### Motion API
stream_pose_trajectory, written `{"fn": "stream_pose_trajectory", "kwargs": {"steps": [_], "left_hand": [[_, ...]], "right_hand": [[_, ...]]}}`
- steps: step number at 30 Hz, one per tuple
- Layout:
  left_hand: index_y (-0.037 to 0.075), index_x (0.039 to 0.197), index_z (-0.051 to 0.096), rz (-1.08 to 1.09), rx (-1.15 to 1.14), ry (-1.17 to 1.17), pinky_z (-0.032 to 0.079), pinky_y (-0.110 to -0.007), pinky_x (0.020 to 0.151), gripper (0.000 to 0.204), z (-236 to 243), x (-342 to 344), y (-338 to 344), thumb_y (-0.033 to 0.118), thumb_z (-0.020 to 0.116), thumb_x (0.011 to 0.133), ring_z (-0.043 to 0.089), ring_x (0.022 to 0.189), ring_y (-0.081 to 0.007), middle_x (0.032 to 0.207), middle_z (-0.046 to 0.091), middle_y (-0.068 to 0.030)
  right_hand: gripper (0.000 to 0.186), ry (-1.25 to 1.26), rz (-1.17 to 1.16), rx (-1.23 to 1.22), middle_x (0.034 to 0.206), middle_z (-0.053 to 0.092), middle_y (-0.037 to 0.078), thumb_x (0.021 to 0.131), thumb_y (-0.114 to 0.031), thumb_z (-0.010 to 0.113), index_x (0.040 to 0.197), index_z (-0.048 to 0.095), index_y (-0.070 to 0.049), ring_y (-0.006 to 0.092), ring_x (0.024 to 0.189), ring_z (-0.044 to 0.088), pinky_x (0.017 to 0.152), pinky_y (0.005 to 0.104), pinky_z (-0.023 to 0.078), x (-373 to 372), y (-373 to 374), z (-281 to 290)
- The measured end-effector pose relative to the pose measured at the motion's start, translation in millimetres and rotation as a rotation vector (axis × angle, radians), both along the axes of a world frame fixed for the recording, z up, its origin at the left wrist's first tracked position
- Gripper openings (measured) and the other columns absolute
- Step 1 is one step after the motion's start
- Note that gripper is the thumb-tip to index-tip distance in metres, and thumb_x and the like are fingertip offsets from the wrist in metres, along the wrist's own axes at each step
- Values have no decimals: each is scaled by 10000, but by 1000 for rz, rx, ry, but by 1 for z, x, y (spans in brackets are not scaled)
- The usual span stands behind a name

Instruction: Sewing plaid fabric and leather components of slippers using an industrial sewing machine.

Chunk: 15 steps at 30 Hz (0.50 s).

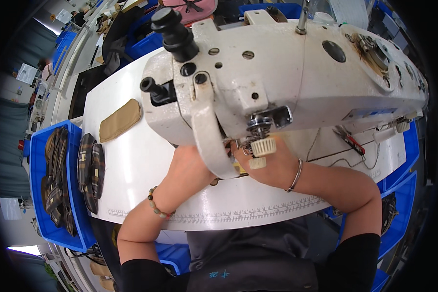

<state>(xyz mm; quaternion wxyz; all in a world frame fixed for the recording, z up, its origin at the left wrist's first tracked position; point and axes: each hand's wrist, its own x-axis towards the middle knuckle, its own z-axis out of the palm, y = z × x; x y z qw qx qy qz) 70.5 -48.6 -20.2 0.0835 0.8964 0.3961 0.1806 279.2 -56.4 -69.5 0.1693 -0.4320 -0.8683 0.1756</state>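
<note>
Both my hands are at the needle end of a white sewing machine (277,63). My left hand (190,168), with a bead bracelet at its wrist, lies left of the needle area; its fingers are hidden behind the curved white lever (209,129). My right hand (272,163), with a metal bangle, reaches in under the tension knobs (264,146). Its fingers are curled together close to the needle, and what they hold is hidden. A small yellow patch (240,168) shows between the hands.
A tan padded fabric piece (120,120) lies on the white table (146,194). Plaid fabric pieces (91,168) rest at its left edge beside a blue bin (85,228) holding more. Red-handled snips (350,140) and loose cord (343,160) lie right. More blue bins (404,214) stand right.
</note>
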Motion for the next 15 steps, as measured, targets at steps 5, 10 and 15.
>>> {"fn": "stream_pose_trajectory", "kwargs": {"steps": [5,10,15], "left_hand": [[45,841,673,-13,-29,-16,520,-392,590,218,10,-8,-1,179,816,745,639,694,-309,782,627,-100],[62,936,700,-15,62,117,541,-361,612,299,10,-15,-6,182,822,691,668,727,-245,883,675,-52],[82,957,704,-161,319,158,549,-325,607,292,4,-17,6,161,794,691,675,734,-206,895,677,-21]], "right_hand": [[124,197,-17,122,595,596,151,724,-109,637,639,616,-22,330,562,628,549,440,502,-1,1,-9],[97,164,17,203,611,595,145,720,-88,618,642,621,-30,323,568,628,541,433,499,0,2,-3],[63,244,-6,230,624,601,131,697,-88,611,670,656,-53,309,579,617,533,410,492,6,4,1]]}}
